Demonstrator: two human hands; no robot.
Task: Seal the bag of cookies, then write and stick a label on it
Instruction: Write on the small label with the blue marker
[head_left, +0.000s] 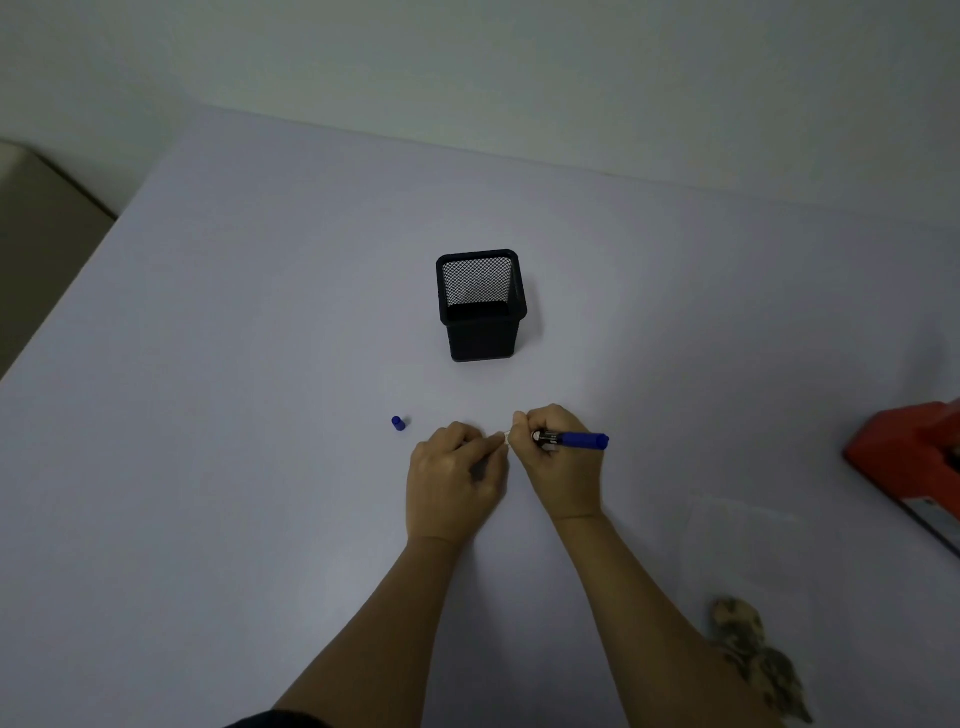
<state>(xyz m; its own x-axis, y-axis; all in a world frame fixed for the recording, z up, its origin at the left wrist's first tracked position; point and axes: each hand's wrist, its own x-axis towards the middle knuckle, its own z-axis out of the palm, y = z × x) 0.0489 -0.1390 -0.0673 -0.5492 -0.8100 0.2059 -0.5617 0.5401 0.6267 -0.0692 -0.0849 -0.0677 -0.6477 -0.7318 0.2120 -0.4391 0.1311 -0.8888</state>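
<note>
Item: small white label (505, 439), being pinched between the two hands at the middle of the bench (260, 338), nearer the person than the black mesh pen holder (480, 306). The left hand (454, 478) is curling its fingers (496, 452) closed onto the label's left edge; the right hand (556, 462) is closing thumb and forefinger on its right edge while also carrying the blue marker (571, 440), uncapped, whose long axis is running level and pointing out to the right, tip hidden inside the fist. The marker cap (398, 423) is lying loose, left of the left hand. The clear bag (743, 551) is lying faintly visible to the right, near the right forearm; whether it is sealed cannot be told, nor can cookies be seen inside. A red box (909, 467) is sitting at the right edge. Judged: the label, likely being peeled, will need carrying rightward, so the right hand is nearer the bag.
</note>
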